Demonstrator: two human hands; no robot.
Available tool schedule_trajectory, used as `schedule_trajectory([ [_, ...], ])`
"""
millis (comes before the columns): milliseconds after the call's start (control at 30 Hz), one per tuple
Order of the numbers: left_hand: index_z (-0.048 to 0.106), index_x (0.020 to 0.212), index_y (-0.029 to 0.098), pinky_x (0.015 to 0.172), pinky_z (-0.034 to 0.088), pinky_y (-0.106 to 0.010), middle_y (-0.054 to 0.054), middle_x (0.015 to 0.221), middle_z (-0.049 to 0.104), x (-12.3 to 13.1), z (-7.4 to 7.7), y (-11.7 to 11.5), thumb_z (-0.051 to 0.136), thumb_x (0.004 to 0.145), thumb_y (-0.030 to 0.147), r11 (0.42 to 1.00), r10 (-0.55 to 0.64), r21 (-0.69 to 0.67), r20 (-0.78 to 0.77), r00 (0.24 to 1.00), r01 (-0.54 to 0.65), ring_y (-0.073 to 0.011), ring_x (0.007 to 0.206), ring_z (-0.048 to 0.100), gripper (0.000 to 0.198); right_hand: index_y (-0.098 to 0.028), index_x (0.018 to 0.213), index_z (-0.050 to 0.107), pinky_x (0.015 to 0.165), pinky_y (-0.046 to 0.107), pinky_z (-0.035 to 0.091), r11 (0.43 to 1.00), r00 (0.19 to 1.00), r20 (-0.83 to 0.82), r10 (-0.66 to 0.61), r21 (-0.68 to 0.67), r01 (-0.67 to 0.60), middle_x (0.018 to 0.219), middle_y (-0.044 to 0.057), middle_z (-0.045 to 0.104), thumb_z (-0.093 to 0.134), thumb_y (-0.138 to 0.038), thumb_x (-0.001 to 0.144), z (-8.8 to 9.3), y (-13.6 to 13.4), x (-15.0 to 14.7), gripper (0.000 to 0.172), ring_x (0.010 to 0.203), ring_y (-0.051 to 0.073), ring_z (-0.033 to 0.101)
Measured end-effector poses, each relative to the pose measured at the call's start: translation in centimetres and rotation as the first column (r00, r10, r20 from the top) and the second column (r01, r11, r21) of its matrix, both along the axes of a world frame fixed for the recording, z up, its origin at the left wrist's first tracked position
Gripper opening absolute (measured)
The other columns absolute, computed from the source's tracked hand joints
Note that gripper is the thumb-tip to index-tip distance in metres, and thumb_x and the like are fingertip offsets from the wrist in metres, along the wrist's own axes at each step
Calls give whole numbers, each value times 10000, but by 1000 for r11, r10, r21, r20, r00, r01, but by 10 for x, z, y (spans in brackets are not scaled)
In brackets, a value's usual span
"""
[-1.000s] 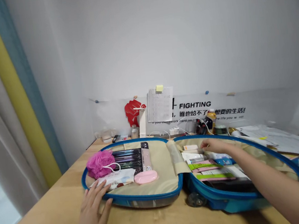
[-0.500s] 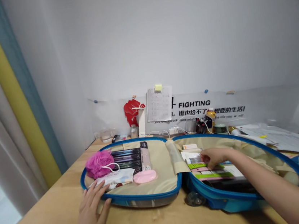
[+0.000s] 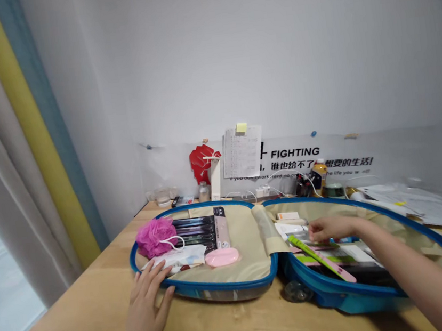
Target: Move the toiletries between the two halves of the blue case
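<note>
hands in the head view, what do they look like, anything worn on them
Both the left hand and the right hand are bare, with no gloves and no rings visible on the fingers. No watch or bracelet shows, and no sleeve covers the visible stretch of right forearm.

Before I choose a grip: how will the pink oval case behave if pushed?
The pink oval case is probably stiff: its rounded outline looks evenly moulded. Its shiny surface may be slippery. Lying low and flat, it would likelier slide than tip.
</note>
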State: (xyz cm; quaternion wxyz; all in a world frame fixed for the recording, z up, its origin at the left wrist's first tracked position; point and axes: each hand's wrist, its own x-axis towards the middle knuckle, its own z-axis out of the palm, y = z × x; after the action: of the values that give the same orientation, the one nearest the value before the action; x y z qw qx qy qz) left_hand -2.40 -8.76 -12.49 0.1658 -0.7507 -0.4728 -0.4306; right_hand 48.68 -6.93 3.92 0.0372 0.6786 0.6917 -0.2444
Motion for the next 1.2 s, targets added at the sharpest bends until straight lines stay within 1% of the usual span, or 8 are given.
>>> schedule_trajectory([
  [267,580,1207,283,1065,373,-491,-56,1273,622,0,0,-1,492,885,375,1000,-6,14,6,1000,6,-264,1245,517,346,-202,629,534,554,303,352,998,973,224,-57,9,57,606,26,554,665,-502,578,-13,-10,-36,331,606,180,508],
  [433,572,1213,282,1066,371,-498,-54,1281,616,0,1,0,484,894,373,1000,-3,13,-6,1000,4,-264,1245,514,344,-202,556,502,591,312,364,997,965,258,-53,74,35,588,24,555,660,-394,597,-11,-19,-44,252,593,175,503],
  [600,574,1210,282,1068,370,-488,-49,1280,617,0,1,-1,491,891,375,1000,-8,9,3,1000,8,-261,1252,508,343,-188,826,616,660,344,431,968,978,204,-52,252,-2,768,102,656,503,-453,766,22,-18,-48,295,705,236,584],
  [767,564,1218,263,1044,388,-500,-65,1268,623,1,3,-1,485,896,366,1000,4,28,-29,1000,-4,-268,1235,520,347,-208,1233,573,950,350,414,902,972,81,219,364,-233,1276,95,601,345,-371,882,41,-7,-108,449,1115,243,563],
  [833,570,1213,262,1045,389,-497,-65,1260,628,1,4,-1,483,895,369,1000,6,30,-28,1000,-5,-268,1231,524,346,-205,1249,586,1000,328,388,871,936,49,348,353,-342,1311,75,587,409,-340,867,34,1,-142,442,1167,228,545],
  [967,571,1210,263,1046,389,-492,-61,1267,625,2,5,-2,479,897,369,1000,6,17,-16,1000,-6,-268,1247,511,343,-211,1201,640,944,280,431,818,858,4,513,300,-491,1219,51,654,507,-260,820,5,20,-200,407,1088,201,601],
  [1067,561,1214,262,1035,397,-494,-57,1267,626,2,4,-3,485,900,366,1000,11,18,-31,999,-11,-269,1251,507,340,-195,1173,664,890,293,461,801,832,-3,555,272,-533,1146,64,688,516,-218,806,-13,28,-220,397,1015,211,631],
  [1200,563,1212,262,1033,398,-489,-57,1259,630,2,3,-2,479,901,360,999,20,32,-40,999,-19,-265,1236,520,336,-187,1185,666,833,296,495,780,797,-35,603,232,-581,1109,70,702,483,-276,863,-23,21,-225,381,929,207,660],
])
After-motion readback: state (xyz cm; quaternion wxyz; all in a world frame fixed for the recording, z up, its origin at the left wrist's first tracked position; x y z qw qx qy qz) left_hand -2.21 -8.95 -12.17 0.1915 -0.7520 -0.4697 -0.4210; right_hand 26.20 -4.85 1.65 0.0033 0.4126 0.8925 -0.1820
